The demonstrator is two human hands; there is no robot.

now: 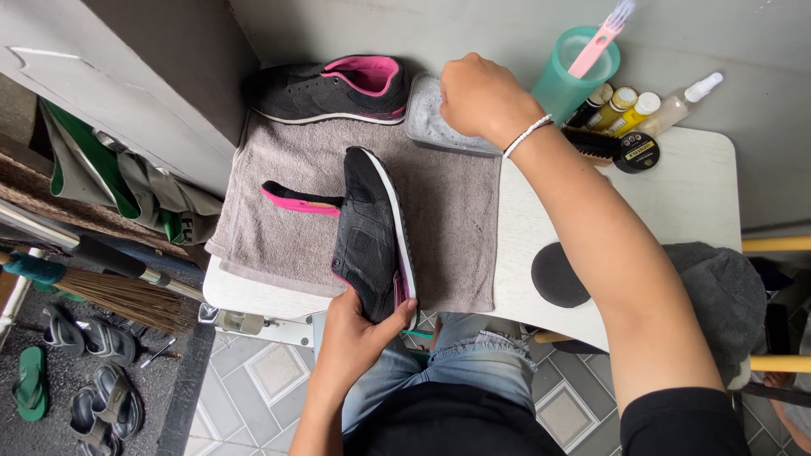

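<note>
The left hand [355, 325] grasps the heel end of a black mesh sneaker with pink lining [372, 232], holding it on its side, sole facing right, over a grey terry towel [448, 211] spread on the white tabletop [684, 186]. A pink and black insole [300, 200] lies on the towel just beside the sneaker. The right hand [481, 97] is curled, knuckles up, inside a grey rectangular plastic tray [427, 127]; what it holds cannot be told. A second matching black sneaker [329, 91] rests at the towel's far edge. A teal plastic cup [568, 76] with a pink brush stands near the tray
</note>
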